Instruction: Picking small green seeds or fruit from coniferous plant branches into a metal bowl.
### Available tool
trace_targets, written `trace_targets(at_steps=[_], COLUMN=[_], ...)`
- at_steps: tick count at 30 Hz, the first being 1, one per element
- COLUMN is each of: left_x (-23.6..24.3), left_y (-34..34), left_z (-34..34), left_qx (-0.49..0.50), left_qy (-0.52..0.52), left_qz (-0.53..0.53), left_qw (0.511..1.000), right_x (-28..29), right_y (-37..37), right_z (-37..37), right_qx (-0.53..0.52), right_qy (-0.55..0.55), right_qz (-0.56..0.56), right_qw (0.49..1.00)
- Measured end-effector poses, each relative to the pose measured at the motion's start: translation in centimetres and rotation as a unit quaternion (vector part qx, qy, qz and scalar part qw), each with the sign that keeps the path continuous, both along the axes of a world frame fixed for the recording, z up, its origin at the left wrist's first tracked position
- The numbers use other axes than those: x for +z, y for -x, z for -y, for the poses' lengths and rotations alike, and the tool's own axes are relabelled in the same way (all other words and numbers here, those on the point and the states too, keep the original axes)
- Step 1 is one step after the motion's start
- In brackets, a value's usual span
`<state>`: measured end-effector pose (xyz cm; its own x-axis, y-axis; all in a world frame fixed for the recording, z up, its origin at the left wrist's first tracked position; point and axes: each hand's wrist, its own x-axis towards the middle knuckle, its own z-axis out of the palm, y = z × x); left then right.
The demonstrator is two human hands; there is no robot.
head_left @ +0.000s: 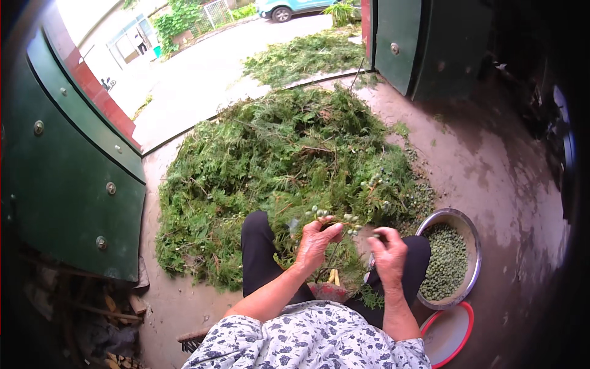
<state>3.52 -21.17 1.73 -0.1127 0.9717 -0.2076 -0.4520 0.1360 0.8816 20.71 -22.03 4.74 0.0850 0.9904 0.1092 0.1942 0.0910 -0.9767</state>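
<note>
My left hand (pixel 316 243) is closed on a thin evergreen sprig, with several round green seed cones (pixel 351 225) showing beyond the fingers. Just right of it, my right hand (pixel 388 251) is held with thumb and forefinger pinched together; whatever lies between the fingertips is too small to make out. Both hands are above my lap, between my dark-trousered knees. Past them spreads a big heap of cut evergreen branches (pixel 264 160), some bearing more cones. By my right knee stands a metal basin (pixel 474 246), filled well up with loose green cones (pixel 444 261).
A white basin with a red rim (pixel 470 329) sits partly beneath the metal one. Loose cones (pixel 421 200) lie along the heap's right edge. Green metal doors (pixel 80 184) flank the doorway. Outside are more branches (pixel 307 55) and a blue vehicle (pixel 289 7). Firewood (pixel 110 313) lies lower left.
</note>
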Motion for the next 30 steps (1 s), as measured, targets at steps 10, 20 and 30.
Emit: trace_targets(at_steps=[10,20,30], left_x=[1.3,5.5,7.3], left_y=[1.2,0.6,4.3], left_z=[-0.1,-1.5,-1.4], left_qx=[0.019,-0.026,-0.049], left_qy=[0.052,-0.002,-0.124], left_qz=[0.042,0.055,0.010], left_qw=[0.998,0.998,0.991], right_x=[-2.4,6.6,28.7], right_y=[-16.9,2.4,14.5], right_z=[-2.4,-3.5,-8.0], right_qx=[-0.391,0.118,-0.026], right_qy=[-0.151,-0.270,-0.719], right_qz=[0.312,0.192,0.200], right_qw=[0.852,0.936,0.666])
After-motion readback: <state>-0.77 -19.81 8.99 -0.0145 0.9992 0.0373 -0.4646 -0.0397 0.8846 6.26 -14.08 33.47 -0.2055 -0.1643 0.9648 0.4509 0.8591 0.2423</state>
